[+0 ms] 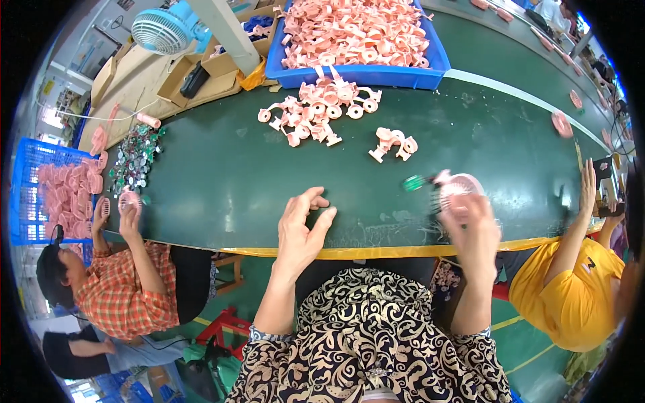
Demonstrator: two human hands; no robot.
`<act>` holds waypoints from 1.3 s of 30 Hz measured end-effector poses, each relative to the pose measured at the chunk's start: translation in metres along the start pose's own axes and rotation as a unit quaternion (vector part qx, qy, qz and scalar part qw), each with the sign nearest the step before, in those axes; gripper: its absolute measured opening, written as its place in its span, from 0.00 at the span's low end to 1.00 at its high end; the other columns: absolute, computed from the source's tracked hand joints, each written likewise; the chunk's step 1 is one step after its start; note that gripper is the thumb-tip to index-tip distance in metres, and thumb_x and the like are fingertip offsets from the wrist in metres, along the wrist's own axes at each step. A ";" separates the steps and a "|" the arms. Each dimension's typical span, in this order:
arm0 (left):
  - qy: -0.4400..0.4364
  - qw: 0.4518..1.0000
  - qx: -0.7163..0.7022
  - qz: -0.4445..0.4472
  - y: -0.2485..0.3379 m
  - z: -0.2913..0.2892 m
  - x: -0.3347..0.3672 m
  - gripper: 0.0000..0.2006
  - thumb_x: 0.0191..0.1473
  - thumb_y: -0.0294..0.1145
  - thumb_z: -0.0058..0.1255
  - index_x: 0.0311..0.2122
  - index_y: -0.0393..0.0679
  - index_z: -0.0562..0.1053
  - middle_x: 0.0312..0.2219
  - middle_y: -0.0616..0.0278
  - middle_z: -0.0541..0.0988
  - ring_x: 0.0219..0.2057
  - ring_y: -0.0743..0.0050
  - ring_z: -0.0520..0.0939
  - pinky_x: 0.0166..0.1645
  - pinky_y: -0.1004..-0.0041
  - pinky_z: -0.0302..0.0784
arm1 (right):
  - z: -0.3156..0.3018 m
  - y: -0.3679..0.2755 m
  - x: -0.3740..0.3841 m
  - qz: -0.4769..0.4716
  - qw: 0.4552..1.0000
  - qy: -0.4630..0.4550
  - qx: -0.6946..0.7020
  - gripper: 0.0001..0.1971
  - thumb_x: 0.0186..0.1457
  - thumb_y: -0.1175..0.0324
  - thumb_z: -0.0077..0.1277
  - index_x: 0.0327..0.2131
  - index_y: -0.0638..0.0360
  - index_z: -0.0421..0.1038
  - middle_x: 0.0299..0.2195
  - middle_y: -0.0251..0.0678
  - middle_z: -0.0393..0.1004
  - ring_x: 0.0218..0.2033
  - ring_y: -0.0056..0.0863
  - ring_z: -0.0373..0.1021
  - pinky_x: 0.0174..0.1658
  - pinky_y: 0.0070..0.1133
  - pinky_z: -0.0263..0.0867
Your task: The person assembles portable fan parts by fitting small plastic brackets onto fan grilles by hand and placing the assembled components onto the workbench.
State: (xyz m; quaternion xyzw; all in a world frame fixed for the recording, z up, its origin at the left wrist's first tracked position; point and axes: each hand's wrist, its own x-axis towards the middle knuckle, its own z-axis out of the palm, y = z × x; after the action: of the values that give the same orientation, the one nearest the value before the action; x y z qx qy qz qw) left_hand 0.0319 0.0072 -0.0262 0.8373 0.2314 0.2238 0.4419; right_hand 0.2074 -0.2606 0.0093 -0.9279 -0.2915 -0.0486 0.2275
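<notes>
My right hand [474, 228] is blurred over the near right part of the green table. It holds a pink round mini fan [463, 185] with a slotted grille; the fan is blurred too, and my fingers cover its lower part. A shiny green oval piece [414, 183] lies just left of the fan. My left hand [301, 227] hovers near the table's front edge with its thumb and fingers apart and nothing in it. Ahead lies a small group of pink curved plastic parts [393, 144]. Farther off is a larger heap of such parts [319, 107].
A blue tray [359, 77] full of pink parts stands at the far side. At left are a pile of green and clear oval pieces [134, 158], a blue crate [27, 191] and a co-worker in plaid [127, 289]. Another in yellow [571, 295] sits at right.
</notes>
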 end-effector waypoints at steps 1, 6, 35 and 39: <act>0.007 1.000 -0.007 0.002 0.000 0.002 -0.001 0.19 0.57 0.27 0.61 0.53 0.37 0.75 0.37 0.58 0.82 0.41 0.66 0.79 0.51 0.67 0.75 | -0.004 0.012 0.004 0.018 0.998 0.054 -0.038 0.19 0.53 0.65 0.67 0.48 0.61 0.77 0.45 0.39 0.77 0.34 0.34 0.78 0.38 0.30 0.74; 0.039 0.994 0.068 0.071 -0.011 0.013 0.000 0.17 0.54 0.29 0.63 0.50 0.44 0.77 0.36 0.62 0.82 0.41 0.59 0.79 0.50 0.62 0.74 | 0.001 0.003 0.040 -0.014 0.994 0.103 0.028 0.16 0.56 0.68 0.64 0.46 0.63 0.78 0.41 0.41 0.79 0.27 0.31 0.75 0.34 0.29 0.72; 0.478 0.811 0.335 -0.027 -0.201 -0.251 0.025 0.18 0.55 0.23 0.55 0.52 0.35 0.74 0.54 0.43 0.74 0.55 0.40 0.76 0.52 0.52 0.76 | 0.072 -0.051 0.085 -0.050 0.918 0.043 0.390 0.11 0.67 0.72 0.54 0.50 0.67 0.77 0.29 0.22 0.72 0.28 0.08 0.64 0.31 0.11 0.62; 0.434 0.837 0.307 -0.128 -0.222 -0.280 0.015 0.20 0.61 0.37 0.53 0.55 0.37 0.74 0.52 0.39 0.76 0.54 0.37 0.78 0.56 0.50 0.73 | 0.070 -0.024 0.050 0.027 0.931 -0.049 0.361 0.13 0.68 0.73 0.53 0.53 0.68 0.75 0.35 0.26 0.74 0.30 0.10 0.67 0.33 0.13 0.65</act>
State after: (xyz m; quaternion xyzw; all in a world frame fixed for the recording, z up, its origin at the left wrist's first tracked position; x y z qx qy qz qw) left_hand -0.1603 0.3060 -0.0680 0.7100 0.5613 0.4234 0.0411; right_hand 0.2327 -0.1856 -0.0325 -0.7918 -0.2749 0.1116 0.5339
